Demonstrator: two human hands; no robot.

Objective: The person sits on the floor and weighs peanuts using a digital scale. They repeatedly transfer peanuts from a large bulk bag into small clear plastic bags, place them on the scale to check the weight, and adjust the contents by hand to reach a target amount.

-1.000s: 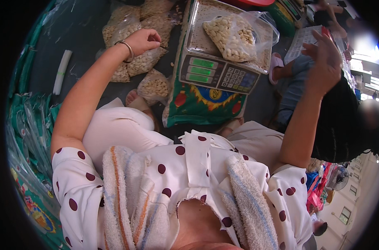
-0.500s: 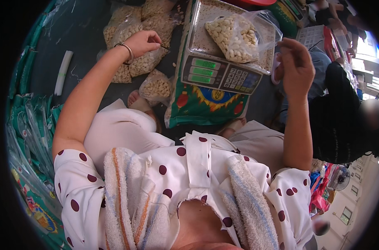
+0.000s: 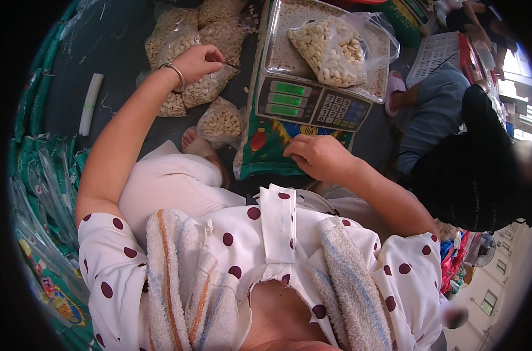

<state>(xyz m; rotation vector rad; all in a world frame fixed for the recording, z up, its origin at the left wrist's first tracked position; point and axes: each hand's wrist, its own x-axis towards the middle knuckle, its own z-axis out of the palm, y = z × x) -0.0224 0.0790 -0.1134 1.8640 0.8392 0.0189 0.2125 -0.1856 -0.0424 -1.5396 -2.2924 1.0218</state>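
A clear bag of pale flat beans or seeds rests on the metal pan of a digital scale, its loose mouth hanging to the right. My left hand, with a bangle at the wrist, is closed in a pinch above other filled bags. A short thin dark strip sticks out from its fingertips. Just below the scale's keypad panel, my right hand hovers over a green printed sack. Its fingers are curled down, hiding whatever they may hold.
A small filled bag lies near my foot. The scale stands on the green sack. A white roll or tube is on the floor at left, beside stacked green sacks. At right sits a person in black, near a white crate.
My right hand has left the bag's mouth at the right of the scale and come down and left, below the keypad. My left hand has barely moved.
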